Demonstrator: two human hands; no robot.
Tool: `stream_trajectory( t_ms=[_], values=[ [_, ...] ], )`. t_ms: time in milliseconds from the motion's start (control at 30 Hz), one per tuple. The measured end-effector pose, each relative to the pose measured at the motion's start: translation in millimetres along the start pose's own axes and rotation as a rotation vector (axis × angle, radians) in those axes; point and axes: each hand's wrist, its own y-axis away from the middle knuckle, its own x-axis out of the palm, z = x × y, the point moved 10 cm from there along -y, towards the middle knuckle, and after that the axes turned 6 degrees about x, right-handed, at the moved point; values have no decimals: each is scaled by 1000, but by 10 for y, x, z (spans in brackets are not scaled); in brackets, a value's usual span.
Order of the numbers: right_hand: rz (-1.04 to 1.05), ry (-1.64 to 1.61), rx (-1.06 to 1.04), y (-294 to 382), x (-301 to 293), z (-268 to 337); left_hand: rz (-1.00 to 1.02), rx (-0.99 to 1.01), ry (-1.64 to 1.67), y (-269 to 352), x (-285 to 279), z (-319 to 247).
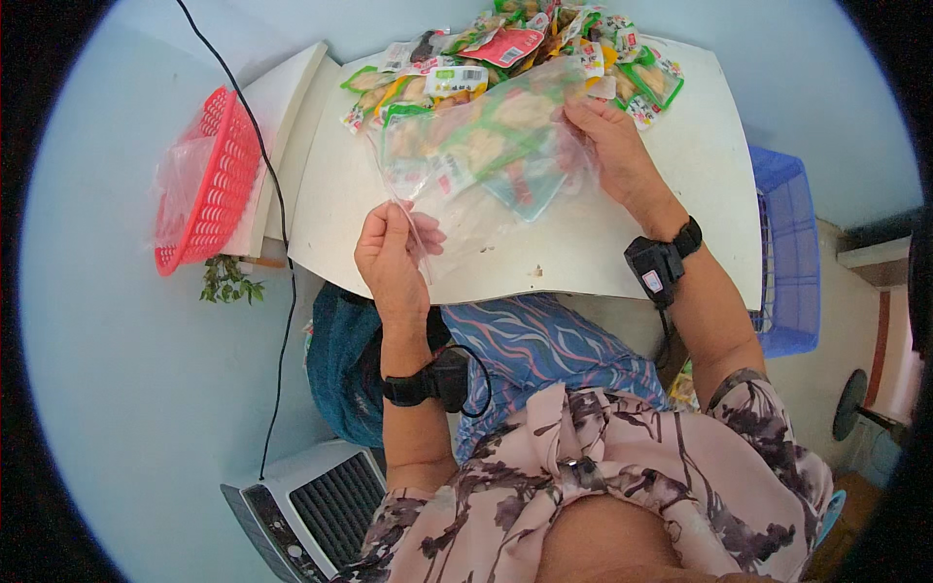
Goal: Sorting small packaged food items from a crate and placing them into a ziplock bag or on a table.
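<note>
A large clear plastic bag [474,157] with several small snack packets inside is stretched between my two hands above a white table [335,211]. My left hand [397,248] pinches the bag's near left edge between thumb and fingers. At the far right side, my right hand [612,146] grips the plastic, its fingertips partly hidden. Beyond the bag lies a heap of snack packets [455,80] with green, yellow and red trim. One red packet [506,47] rests on the heap.
On the left, a red plastic basket [219,189] holds clear plastic bags [182,182]. A black cable [280,197] hangs down past it. To the table's right stands a blue plastic crate [791,255]. A white appliance with a dark grille [339,503] is at lower left.
</note>
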Motion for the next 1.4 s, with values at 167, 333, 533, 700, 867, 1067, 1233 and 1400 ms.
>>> stream_trajectory(
  t_ms=[167,333,533,700,867,1067,1233,1400],
  values=[
    [14,-21,-2,-17,-30,-12,6,-17,-6,18,-29,24],
    [248,55,233,188,376,-93,-35,22,9,25,-89,-24],
    [454,280,209,180,429,-212,-133,55,-18,22,-218,-59],
    [348,368,139,163,381,-109,-203,74,-1,33,-362,-41],
    [345,365,144,136,319,-107,-227,32,56,74,-441,27],
    [263,202,153,117,297,-115,-129,15,61,131,-369,47],
    [229,4,113,94,215,-2,31,21,23,169,-247,-40],
    [84,80,7,7,28,32,82,27,-2,209,-229,-93]
  ],
)
